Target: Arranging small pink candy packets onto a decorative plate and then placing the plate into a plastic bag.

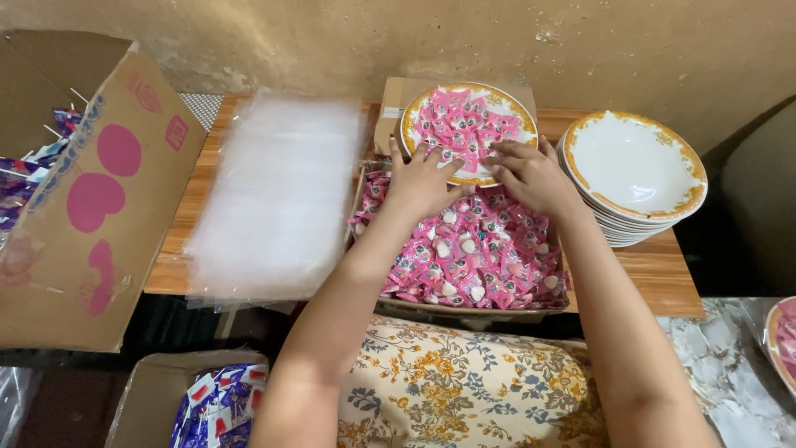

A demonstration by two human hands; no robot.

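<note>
A cardboard tray (464, 312) full of pink wrapped candies (477, 257) sits on a low wooden table (663, 274). Behind it, a gold-rimmed white plate (413, 116) carries a heap of the same pink candies (464, 124). My left hand (421, 178) rests at the plate's near rim with its fingers spread over the candies. My right hand (531, 172) lies beside it at the plate's near right rim, fingers reaching onto the candies. Whether either hand grips a candy is hidden under the fingers.
A stack of empty gold-rimmed plates (634, 170) stands at the right. A pile of clear plastic bags (278, 195) covers the table's left. A large open carton (91, 191) with wrapped sweets stands far left; a box of blue-wrapped sweets (217, 406) lies below. Floral cloth (464, 382) covers my lap.
</note>
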